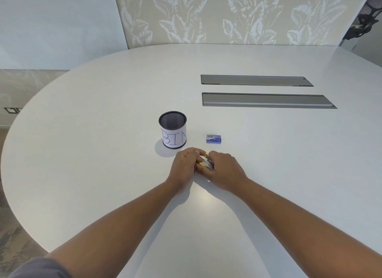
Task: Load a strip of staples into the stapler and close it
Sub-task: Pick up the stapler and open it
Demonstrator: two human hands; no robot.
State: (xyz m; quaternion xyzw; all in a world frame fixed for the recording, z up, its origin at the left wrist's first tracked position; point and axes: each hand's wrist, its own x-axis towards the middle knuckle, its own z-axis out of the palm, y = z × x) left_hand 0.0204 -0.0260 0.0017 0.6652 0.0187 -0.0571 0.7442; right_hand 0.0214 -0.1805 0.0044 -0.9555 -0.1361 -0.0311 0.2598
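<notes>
Two bare forearms reach in from the bottom edge and meet over the middle of the white bench (103, 174), and right there the left hand (184, 168) and the right hand (224, 169) are closed in on a small stapler (207, 162) between them, both gripping it with curled fingers; silver metal and yellow ends peek out from the gap, but the fingers cover too much to tell whether it's swung open or whether a strip sits inside. Just beyond the right hand, apart from it, a small blue staple box (213, 138) lies flat on the bench. Off to its left, near the left hand's knuckles but not touching, a black mesh cup (172, 130) stands upright, wrapped in white paper with "BIN" handwritten across it. Farther back on the right, two long grey cable-tray lids (266, 100) sit recessed in the bench top, one behind the other. Behind the bench a wall panel with a pale leaf pattern (227, 15) fills the background, and a dark mesh office chair (368, 13) shows at the top right corner
</notes>
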